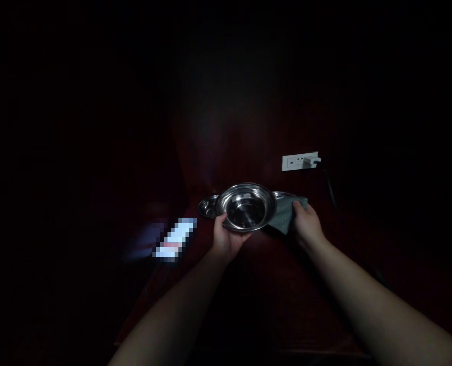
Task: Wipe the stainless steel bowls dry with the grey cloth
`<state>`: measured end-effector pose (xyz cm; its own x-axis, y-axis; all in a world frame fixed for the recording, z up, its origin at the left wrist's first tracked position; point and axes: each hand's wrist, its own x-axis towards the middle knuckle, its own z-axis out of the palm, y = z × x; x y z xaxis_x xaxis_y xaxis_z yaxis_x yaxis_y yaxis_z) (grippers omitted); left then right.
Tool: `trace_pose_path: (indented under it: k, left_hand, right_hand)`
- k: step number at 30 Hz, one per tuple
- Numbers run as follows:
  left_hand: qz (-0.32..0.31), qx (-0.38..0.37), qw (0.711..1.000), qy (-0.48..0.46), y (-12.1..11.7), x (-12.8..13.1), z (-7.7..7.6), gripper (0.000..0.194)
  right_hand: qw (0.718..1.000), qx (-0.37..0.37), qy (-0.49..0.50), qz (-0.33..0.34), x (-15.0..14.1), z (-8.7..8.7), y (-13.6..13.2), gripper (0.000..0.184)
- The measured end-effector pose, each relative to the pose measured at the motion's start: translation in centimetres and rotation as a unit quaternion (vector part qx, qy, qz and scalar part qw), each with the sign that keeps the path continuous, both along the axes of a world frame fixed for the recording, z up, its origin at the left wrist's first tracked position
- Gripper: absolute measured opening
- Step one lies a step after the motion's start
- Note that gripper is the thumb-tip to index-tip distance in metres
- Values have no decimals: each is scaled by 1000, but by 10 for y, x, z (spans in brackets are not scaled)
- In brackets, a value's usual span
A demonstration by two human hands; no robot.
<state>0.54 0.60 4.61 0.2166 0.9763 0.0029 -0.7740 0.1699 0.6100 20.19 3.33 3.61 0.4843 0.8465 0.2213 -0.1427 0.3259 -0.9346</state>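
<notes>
A shiny steel bowl, wide-rimmed and shallow, is held up and tilted toward me. My left hand grips it at the lower left, thumb over the rim and fingers underneath. In my right hand is a grey-green cloth, pinched under the thumb and hanging beside the bowl's right edge. Whether the cloth touches the bowl I cannot tell. Behind the bowl on the left sits a smaller steel dish. Another steel rim shows behind the cloth, mostly hidden.
A lit phone-like screen, blurred into blocks, lies left of my left hand on the dark red surface. On the back wall is a white socket plate with a plugged-in adapter. Its dark cable runs down on the right.
</notes>
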Motion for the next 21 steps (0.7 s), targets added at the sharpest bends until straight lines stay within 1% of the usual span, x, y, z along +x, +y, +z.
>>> trace_pose_path:
  k: [2,4,6,8,9,11,12,14,17,19,21]
  left_hand:
    - [1,5,1000,10,1,0,-1,43]
    - [0,7,1000,24,2,2,-3,41]
    - [6,5,999,51,2,4,-5,37]
    - [30,5,996,84,3,7,-9,33]
    - [47,9,994,99,3,8,-10,32]
    - [75,25,990,120,3,10,-13,31]
    - [81,33,988,126,3,11,-15,32]
    - [81,40,987,132,3,11,-17,32]
    - [72,39,989,125,4,11,-19,33]
    - [68,36,990,118,5,11,-20,35]
    - [62,31,991,112,5,11,-20,38]
  right_hand:
    - [999,0,-33,-37,6,0,2,22]
    - [996,-1,-68,-50,6,0,1,22]
    - [995,0,-97,-25,0,1,-3,22]
    - [992,-1,-119,33,-8,4,-7,23]
    - [991,-3,-119,64,-11,5,-10,24]
    - [991,-18,-85,106,-15,7,-12,28]
    - [992,-25,-59,112,-15,7,-12,30]
    - [995,-30,-20,96,-14,7,-10,31]
    - [997,-20,-18,69,-9,5,-6,22]
    - [996,-32,-23,81,-7,3,-4,20]
    - [991,-54,-36,116,-8,2,-5,18]
